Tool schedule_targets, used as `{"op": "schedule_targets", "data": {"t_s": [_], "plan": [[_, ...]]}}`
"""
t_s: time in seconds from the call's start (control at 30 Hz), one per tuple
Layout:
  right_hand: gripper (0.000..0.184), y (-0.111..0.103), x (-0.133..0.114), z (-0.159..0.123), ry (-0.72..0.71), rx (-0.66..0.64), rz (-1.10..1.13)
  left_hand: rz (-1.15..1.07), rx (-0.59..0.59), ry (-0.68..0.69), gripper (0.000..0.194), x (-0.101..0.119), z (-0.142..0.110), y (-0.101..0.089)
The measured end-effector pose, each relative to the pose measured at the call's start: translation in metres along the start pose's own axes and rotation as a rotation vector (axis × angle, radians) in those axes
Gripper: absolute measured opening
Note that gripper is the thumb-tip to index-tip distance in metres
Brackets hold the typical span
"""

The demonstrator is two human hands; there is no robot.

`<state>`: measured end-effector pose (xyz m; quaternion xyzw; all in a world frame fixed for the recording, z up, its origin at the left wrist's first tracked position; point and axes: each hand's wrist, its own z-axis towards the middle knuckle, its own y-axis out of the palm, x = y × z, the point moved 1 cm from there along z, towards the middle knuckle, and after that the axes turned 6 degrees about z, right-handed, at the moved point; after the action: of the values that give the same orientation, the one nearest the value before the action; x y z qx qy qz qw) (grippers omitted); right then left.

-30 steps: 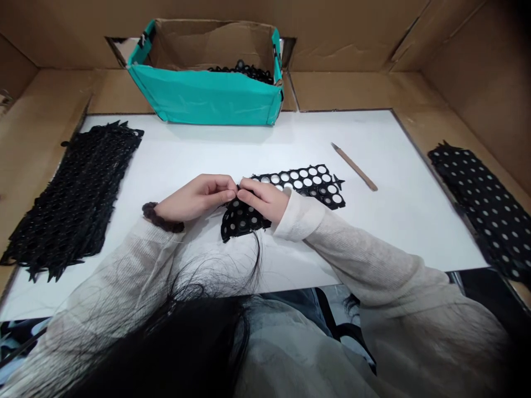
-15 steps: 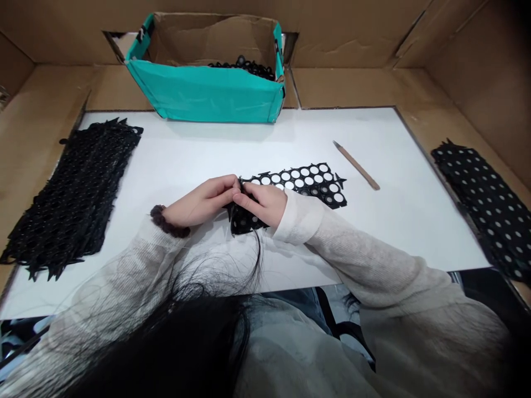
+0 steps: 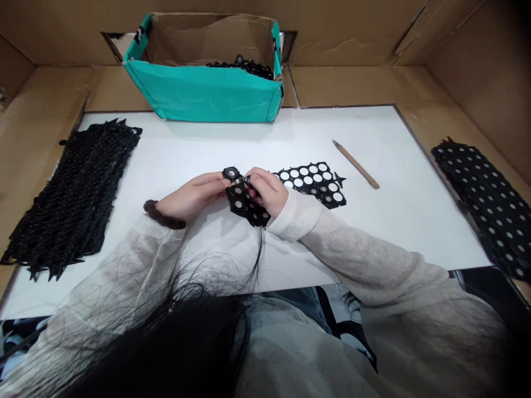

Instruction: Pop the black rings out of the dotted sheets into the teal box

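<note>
Our 2 hands are meeting near the middle of the white bench, working at the left end of a black perforated sheet. Our left hand is pinching its left edge between thumb and fingers, just below a dark ring with a pale centre. Our right hand is curling over the sheet, thumb and bent fingers pinching a small dark piece; we are not seeing whether that piece is joined to the sheet. To the right, black latticework is showing white rounds and some darker discs, with a small pointed bit sitting at its right end. Beyond that, a brown-handled tool is lying slantwise. A teal-fronted box is standing at the back, holding black pieces. A stack of black sheets is lying at our left, and a pale-dotted black sheet is resting at our right.
</note>
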<state>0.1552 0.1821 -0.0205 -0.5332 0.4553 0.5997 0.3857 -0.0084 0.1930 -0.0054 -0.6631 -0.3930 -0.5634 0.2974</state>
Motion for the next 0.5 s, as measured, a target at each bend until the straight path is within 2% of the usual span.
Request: {"op": "schedule_targets", "data": {"t_s": [0.23,0.5], "plan": [[0.022,0.005,-0.006,-0.002,0.105,0.107,0.169,-0.062,-0.013,-0.027,0.016,0.000,0.004,0.003],[0.023,0.012,-0.003,-0.007,0.045,0.145,0.199,-0.088,-0.003,-0.005,0.013,-0.004,0.006,0.005]]}}
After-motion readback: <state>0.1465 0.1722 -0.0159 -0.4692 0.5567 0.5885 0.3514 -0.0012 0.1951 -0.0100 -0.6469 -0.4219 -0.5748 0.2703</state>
